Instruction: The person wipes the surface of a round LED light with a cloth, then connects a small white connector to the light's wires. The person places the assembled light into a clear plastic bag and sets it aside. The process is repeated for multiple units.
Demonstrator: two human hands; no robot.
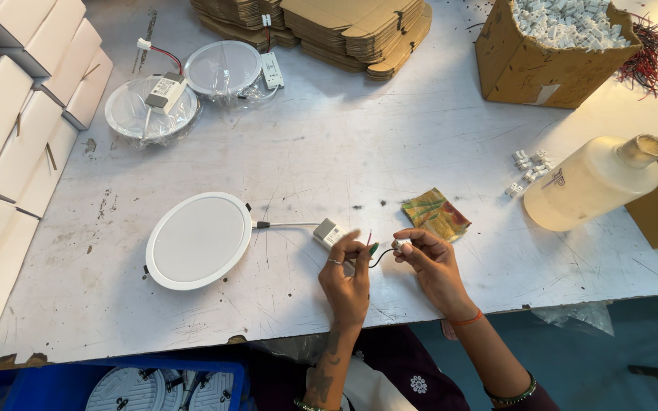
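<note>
A round white panel lamp (199, 240) lies face up on the grey table (390, 152). A white cable runs from it to a small white driver box (330, 232). My left hand (346, 275) pinches the thin red and black wires (373, 255) that leave the box. My right hand (429, 262) holds a small white connector block (402, 244) at the end of those wires. Both hands hover just above the table near its front edge.
Two bagged round lamps (146, 110) (226, 70) with drivers lie at the back. White boxes (17, 129) stack at left, flat cardboard (344, 30) at the back, a carton of white connectors (557, 46) back right. A cream plastic bottle (592, 183), loose connectors (527, 164) and a foil wrapper (436, 215) lie at right.
</note>
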